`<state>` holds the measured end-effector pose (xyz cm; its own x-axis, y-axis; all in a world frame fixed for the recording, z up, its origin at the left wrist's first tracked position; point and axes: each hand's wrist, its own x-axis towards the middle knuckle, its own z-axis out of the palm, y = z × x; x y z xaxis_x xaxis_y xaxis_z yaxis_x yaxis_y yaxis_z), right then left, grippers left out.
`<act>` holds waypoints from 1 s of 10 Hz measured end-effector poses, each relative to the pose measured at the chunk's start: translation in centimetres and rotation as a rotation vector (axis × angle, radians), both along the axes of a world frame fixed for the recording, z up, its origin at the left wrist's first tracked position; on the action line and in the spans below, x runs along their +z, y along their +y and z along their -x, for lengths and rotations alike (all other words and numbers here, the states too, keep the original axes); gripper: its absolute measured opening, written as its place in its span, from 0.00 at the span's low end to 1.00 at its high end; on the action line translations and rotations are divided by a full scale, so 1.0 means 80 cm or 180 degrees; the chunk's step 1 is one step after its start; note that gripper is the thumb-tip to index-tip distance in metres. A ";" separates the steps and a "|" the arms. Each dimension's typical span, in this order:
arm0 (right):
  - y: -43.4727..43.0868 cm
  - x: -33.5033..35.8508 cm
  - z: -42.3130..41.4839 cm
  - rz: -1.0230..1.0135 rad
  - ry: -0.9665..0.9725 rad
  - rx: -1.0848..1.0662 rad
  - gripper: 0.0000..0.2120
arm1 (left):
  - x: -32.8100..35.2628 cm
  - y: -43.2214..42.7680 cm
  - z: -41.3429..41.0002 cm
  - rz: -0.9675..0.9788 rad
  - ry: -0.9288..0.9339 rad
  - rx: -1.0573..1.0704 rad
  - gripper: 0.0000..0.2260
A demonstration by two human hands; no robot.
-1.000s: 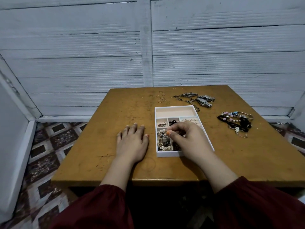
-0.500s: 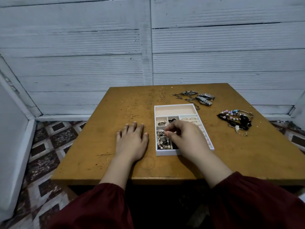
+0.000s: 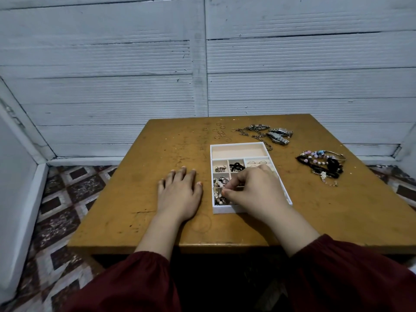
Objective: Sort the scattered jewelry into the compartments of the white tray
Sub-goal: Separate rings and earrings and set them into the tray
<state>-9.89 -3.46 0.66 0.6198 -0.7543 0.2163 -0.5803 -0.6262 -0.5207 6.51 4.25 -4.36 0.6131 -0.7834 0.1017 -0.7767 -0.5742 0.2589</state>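
Observation:
A white compartment tray (image 3: pixel 239 146) lies on the brown table (image 3: pixel 139 199). Its long far section holds nothing; smaller sections hold silver pieces, a black piece (image 3: pixel 236 166) and thin rings. My right hand (image 3: pixel 254 190) hovers over the tray's near half, thumb and fingers pinching small beaded jewelry (image 3: pixel 219 190) in the near-left compartment. My left hand (image 3: pixel 179 193) rests flat on the table just left of the tray. The tray's near-right compartments are hidden under my right hand.
Several thin gold rings (image 3: pixel 219 132) lie scattered beyond the tray. Chains and silver watches (image 3: pixel 273 134) sit at the far right of the table. A heap of beaded bracelets and black bands (image 3: pixel 322 164) lies to the right. A white plank wall stands behind.
My right hand has stayed over the tray's near-left compartment, its fingers shifting slightly over the beaded pieces. My left hand has not moved.

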 end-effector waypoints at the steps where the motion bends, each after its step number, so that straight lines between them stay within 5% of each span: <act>1: 0.003 -0.001 0.000 -0.0019 0.0194 0.0125 0.07 | 0.000 0.000 0.000 -0.0017 -0.0014 0.0004 0.23; 10: 0.004 0.021 -0.049 0.0063 0.0713 0.1005 0.09 | 0.002 0.000 0.000 0.0069 0.0061 0.0030 0.22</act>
<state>-5.93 -3.11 2.32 0.8544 -0.5159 0.0620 -0.4553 -0.8009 -0.3889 6.52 4.27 -4.17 0.6224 -0.7754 0.1068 -0.7661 -0.5755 0.2863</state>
